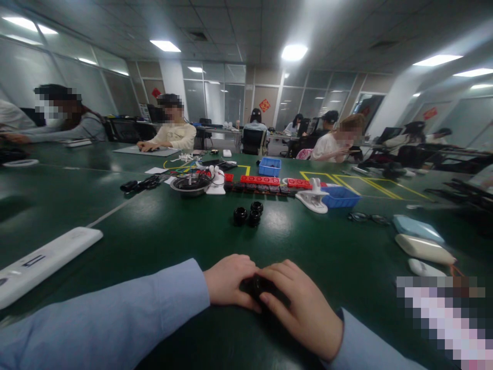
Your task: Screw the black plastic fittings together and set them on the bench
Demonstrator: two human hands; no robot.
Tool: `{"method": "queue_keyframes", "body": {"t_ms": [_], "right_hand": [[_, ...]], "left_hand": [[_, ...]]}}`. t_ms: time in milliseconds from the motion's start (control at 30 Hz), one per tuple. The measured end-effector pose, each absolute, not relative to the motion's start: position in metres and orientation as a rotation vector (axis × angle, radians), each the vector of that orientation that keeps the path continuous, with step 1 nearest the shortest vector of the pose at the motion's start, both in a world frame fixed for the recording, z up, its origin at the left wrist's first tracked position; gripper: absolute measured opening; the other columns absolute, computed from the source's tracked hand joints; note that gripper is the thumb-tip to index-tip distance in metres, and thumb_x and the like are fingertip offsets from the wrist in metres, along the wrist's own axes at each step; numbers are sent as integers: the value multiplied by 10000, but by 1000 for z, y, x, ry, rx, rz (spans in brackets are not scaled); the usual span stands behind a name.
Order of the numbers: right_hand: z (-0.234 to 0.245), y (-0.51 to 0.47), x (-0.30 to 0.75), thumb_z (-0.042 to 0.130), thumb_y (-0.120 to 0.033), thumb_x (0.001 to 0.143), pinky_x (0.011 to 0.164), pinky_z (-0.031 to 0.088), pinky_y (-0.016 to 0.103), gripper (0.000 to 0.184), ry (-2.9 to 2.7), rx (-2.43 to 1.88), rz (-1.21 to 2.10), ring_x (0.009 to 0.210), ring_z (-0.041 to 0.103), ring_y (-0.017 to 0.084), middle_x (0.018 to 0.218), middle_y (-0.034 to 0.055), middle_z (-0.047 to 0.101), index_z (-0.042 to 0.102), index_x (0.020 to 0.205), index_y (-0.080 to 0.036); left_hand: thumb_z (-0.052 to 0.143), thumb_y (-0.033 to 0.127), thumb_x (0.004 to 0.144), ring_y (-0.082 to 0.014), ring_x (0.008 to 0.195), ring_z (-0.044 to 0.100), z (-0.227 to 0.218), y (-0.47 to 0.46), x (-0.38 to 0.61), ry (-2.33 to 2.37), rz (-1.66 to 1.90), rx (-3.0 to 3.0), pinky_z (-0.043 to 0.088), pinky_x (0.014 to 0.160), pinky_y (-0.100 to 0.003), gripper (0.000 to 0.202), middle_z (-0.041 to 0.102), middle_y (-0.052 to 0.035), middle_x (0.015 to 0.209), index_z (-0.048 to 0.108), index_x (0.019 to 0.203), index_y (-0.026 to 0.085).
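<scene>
A small black glossy object (257, 285) sits between my two hands, low over the near part of the dark green table; its shape is mostly covered by my fingers. My left hand (232, 280) is curled around its left side. From the right, my right hand (301, 303) closes on it with thumb and fingers. Farther out, three shiny black round pieces (240, 216) stand close together on the table.
Behind them lie red blocks (260, 180), a round dark tray (190, 183), a white clip-like stand (314, 196) and blue baskets (340, 197). A long white device (50, 262) is at left; glasses (368, 219) and cases (423, 248) at right. Several people sit beyond.
</scene>
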State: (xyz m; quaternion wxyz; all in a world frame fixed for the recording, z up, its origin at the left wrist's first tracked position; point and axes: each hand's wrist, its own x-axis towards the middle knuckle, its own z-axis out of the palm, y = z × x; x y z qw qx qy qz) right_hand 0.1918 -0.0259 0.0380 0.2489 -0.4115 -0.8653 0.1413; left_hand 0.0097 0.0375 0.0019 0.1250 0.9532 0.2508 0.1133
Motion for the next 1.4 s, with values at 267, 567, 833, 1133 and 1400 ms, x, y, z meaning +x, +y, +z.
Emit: {"method": "queue_keyframes", "body": {"t_ms": [267,567,833,1133,1400], "right_hand": [[40,-27,192,531,-194,824,745,449,361,215,-2361,-1122,413,844,513,207,951,68,603,571,1034,-178],[39,-28,192,510,-187,833,753,433,364,220,-2354,-1106,448,846,497,204,963,65,596,562,1047,-178],[39,-26,193,488,-241,843,747,399,366,216,-2350,-1058,468,852,465,212,967,59,595,557,1039,-179],[42,-28,191,528,-280,816,753,384,359,271,-2408,-1020,479,860,453,213,1041,45,591,536,1071,-190],[46,-33,188,556,-312,785,764,359,378,309,-2484,-1033,441,879,438,226,1130,39,568,539,1073,-200]], "left_hand": [[640,564,675,-151,657,488,0,38,9,716,352,2778,348,587,-256,416,543,14,701,544,771,171],[636,554,686,-148,650,478,0,38,7,709,378,2759,333,577,-252,401,529,18,691,533,760,174],[622,551,700,-146,655,480,1,38,9,712,355,2787,337,583,-249,391,528,16,696,538,765,174],[563,576,738,-149,661,489,-1,38,8,702,367,2804,350,607,-260,398,536,12,703,540,763,179],[609,589,687,-144,638,475,2,38,9,745,333,2828,324,558,-259,420,508,20,674,534,711,176]]}}
